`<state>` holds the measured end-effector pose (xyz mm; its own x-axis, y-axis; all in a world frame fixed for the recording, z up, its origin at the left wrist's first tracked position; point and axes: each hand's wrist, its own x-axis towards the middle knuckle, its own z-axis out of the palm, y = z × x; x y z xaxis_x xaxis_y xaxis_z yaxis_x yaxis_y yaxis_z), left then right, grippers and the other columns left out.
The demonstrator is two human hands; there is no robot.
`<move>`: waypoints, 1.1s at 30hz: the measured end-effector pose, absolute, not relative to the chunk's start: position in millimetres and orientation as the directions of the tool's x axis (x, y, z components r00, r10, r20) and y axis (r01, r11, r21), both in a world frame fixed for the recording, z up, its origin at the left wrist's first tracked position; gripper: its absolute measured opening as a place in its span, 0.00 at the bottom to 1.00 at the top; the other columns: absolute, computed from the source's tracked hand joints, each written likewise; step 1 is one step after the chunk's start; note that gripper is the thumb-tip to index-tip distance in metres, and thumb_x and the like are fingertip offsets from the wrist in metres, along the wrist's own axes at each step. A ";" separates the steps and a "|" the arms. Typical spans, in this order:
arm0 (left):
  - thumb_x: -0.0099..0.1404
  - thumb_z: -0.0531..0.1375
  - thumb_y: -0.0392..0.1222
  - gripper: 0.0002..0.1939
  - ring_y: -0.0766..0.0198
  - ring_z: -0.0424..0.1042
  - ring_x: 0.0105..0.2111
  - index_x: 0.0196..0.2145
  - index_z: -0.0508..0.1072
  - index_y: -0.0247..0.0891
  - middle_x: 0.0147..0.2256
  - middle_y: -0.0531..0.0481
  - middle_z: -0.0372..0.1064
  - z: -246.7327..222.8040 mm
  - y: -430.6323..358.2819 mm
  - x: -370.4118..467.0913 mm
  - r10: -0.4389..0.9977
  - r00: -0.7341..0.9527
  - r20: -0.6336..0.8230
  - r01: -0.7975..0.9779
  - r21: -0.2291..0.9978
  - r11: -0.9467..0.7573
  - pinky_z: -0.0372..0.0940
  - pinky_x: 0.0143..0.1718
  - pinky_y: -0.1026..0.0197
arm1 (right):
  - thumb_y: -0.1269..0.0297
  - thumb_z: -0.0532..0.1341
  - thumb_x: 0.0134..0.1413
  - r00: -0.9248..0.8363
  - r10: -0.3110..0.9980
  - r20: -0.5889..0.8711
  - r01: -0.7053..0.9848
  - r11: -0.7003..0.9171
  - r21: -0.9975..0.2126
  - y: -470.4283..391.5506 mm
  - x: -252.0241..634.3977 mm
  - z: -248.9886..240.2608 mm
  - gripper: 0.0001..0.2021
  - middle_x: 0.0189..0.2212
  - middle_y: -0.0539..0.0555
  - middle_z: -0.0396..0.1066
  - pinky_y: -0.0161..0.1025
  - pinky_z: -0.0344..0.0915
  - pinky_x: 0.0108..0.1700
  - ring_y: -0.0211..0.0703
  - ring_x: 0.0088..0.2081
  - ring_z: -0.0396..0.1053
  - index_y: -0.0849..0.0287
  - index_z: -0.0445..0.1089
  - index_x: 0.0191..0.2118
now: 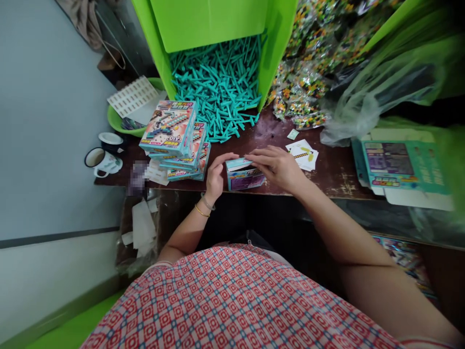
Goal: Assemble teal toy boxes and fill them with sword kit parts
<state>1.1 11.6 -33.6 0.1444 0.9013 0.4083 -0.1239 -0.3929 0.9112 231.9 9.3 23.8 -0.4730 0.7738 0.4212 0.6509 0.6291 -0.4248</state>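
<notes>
A small printed cardboard box (247, 182) stands upright at the table's front edge, its narrow top facing me. My left hand (215, 175) steadies it from the left, fingertips curled over the top edge. From the right, my right hand (278, 165) reaches across the top with its fingers together, pressing on the flap; the fingers hide part of the opening. Left of the box are stacked finished-looking boxes (169, 127) with colourful block pictures and "DIY" lettering. White printed cards (304, 155) lie right of my right hand.
A green bin (278, 53) spills teal plastic sticks (218, 87) onto the table. Clear bags of coloured pieces (305, 92) are heaped behind right. Flattened box blanks (403, 165) lie at right. An enamel mug (107, 162) and a green bowl (113, 116) stand at left.
</notes>
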 end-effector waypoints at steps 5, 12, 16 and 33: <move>0.74 0.58 0.62 0.22 0.50 0.74 0.60 0.46 0.80 0.43 0.57 0.40 0.76 -36.4 1.2 -22.9 0.827 0.267 0.495 0.309 0.769 -0.560 0.66 0.64 0.41 | 0.57 0.58 0.72 -0.486 0.796 0.360 0.687 0.603 -0.405 -7.0 237.2 7.4 0.18 0.64 0.51 0.73 0.64 0.55 0.71 0.57 0.66 0.67 0.42 0.74 0.63; 0.70 0.62 0.63 0.33 0.48 0.69 0.65 0.63 0.67 0.41 0.65 0.34 0.67 -74.0 -3.2 -12.4 0.895 0.130 0.427 0.304 0.842 -0.446 0.63 0.67 0.43 | 0.58 0.55 0.73 -0.395 0.827 0.400 0.605 0.562 -0.564 -9.6 232.1 -7.6 0.23 0.70 0.56 0.65 0.62 0.58 0.73 0.57 0.72 0.59 0.46 0.67 0.69; 0.64 0.66 0.67 0.44 0.47 0.75 0.59 0.67 0.61 0.38 0.61 0.31 0.70 -102.4 -7.8 -2.6 0.965 0.086 0.248 0.218 0.940 -0.261 0.69 0.61 0.44 | 0.47 0.61 0.68 -0.170 0.874 0.455 0.556 0.466 -0.688 -12.8 236.2 -12.5 0.38 0.76 0.60 0.51 0.63 0.56 0.74 0.59 0.77 0.48 0.49 0.51 0.77; 0.73 0.62 0.42 0.29 0.42 0.59 0.71 0.68 0.65 0.39 0.69 0.39 0.64 138.7 2.9 -86.7 0.727 -0.066 0.684 0.940 0.287 -0.185 0.45 0.75 0.34 | 0.53 0.60 0.70 0.075 0.925 0.372 0.481 0.293 -0.826 -66.1 269.6 -62.1 0.17 0.58 0.60 0.76 0.62 0.69 0.65 0.58 0.62 0.73 0.49 0.77 0.58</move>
<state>-86.7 2.9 138.7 -0.0656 0.7270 0.6835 0.9400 -0.1848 0.2868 269.6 -66.1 -62.1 0.0755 0.9252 0.3719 0.4811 0.2929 -0.8263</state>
